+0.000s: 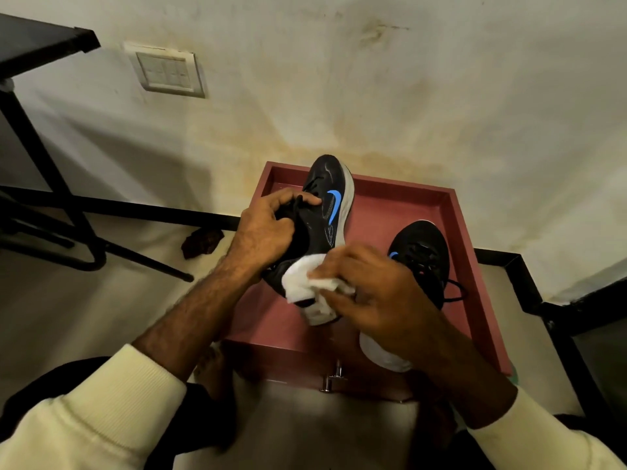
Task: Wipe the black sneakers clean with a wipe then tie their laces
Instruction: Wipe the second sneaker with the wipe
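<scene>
One black sneaker (325,212) was held tilted over the red tray (458,232) by the left hand (268,225), closed around its laced top. The right hand (376,286) was closed on a white wipe (302,279), pressed to the heel. Firm short strokes were advisable, with the shoe kept steady. The second sneaker (420,256) lay to the right in the tray, its heel hidden behind the right hand.

- My left hand (263,228) covers the tongue and most laces of the sneaker I hold (330,205).
- My right hand (376,293) and the wipe (305,283) hide its heel.
- My right wrist hides the rear part of the second sneaker (420,256).
- The black frame (40,137), upper left, is cut off by the edge.
- The small dark thing (202,242) on the floor is too unclear to name.
</scene>
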Tool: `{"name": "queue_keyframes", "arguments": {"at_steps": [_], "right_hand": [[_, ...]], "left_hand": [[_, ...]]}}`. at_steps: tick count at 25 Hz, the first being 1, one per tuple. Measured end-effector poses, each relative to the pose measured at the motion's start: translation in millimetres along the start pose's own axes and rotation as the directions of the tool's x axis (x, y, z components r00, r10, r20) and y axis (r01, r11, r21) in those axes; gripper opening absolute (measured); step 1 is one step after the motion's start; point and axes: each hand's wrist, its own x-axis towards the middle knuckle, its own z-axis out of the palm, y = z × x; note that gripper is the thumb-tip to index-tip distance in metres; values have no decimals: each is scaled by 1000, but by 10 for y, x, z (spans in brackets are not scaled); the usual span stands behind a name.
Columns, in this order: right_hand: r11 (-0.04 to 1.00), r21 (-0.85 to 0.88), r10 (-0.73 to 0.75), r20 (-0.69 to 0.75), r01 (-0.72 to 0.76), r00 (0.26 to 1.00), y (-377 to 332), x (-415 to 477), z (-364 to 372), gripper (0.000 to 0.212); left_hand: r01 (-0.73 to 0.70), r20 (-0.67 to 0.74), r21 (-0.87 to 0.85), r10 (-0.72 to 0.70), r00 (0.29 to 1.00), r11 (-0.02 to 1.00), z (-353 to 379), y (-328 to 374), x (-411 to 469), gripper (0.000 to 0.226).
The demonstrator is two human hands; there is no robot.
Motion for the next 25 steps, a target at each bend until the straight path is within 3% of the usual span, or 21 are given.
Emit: {"name": "queue_keyframes", "arguments": {"at_steps": [3,8,13,15,18,19,22,25], "right_hand": [[983,31,181,-171,-179,969,72,63,-134,19],[986,130,113,-83,-101,990,-12,35,-110,23],[969,35,244,-279,-245,929,111,185,-95,19],[974,57,225,-209,-218,952,127,183,-107,18],[985,132,101,63,-109,993,101,122,-149,19],[985,146,82,95,-95,992,102,112,-161,19],[985,82,157,-108,-149,982,185,152,-200,16],[938,-83,280,-392,-336,877,316,227,-276,18]], "left_hand": [[-68,54,33,66,996,997,10,16,-42,57],[-104,53,90,100,994,990,4,46,-123,60],[-204,107,203,186,977,958,148,119,-212,62],[-203,111,211,183,977,956,136,113,-183,65],[-161,70,210,149,986,964,54,88,-125,63],[-155,71,212,143,987,965,33,82,-113,62],[-183,157,188,154,976,965,31,81,-128,56],[-185,258,144,144,955,972,66,96,-158,54]]}}
